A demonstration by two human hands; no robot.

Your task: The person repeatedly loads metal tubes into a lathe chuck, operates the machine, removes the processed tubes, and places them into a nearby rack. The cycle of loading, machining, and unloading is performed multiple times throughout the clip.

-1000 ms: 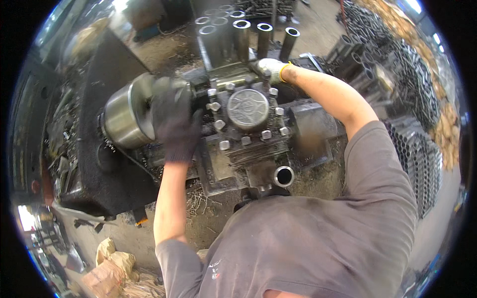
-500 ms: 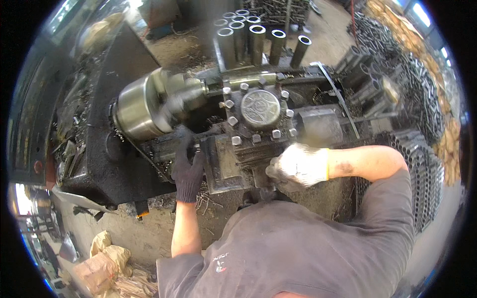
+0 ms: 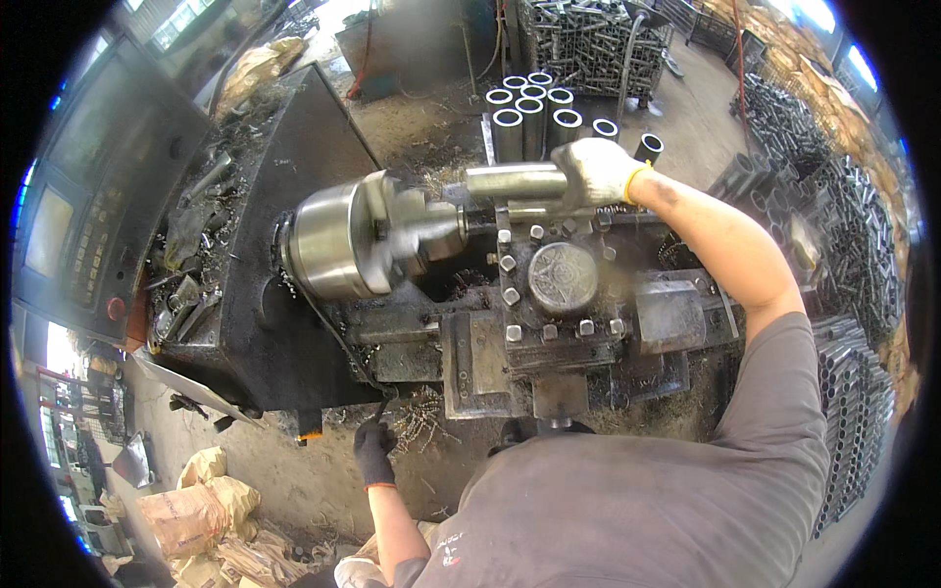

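Observation:
My right hand, in a whitish glove, grips the right end of a short shiny metal tube. The tube lies level above the far side of the lathe's bolted tool post. To its left is the lathe chuck, its jaws smeared by motion. My left hand, dark-gloved, is low in front of the machine, fingers closed near the end of a thin dark strand that runs up toward the chuck. What those fingers hold is too small to make out.
Several upright tubes stand behind the lathe. A control panel is at the left. Stacked tubes and heaps of metal parts line the right. Paper sacks lie at lower left; metal curls hang near my left hand.
My right hand has gone from the front of the tool post to its far side and now holds a tube. My left hand has drawn back from the carriage toward me. The view has shifted.

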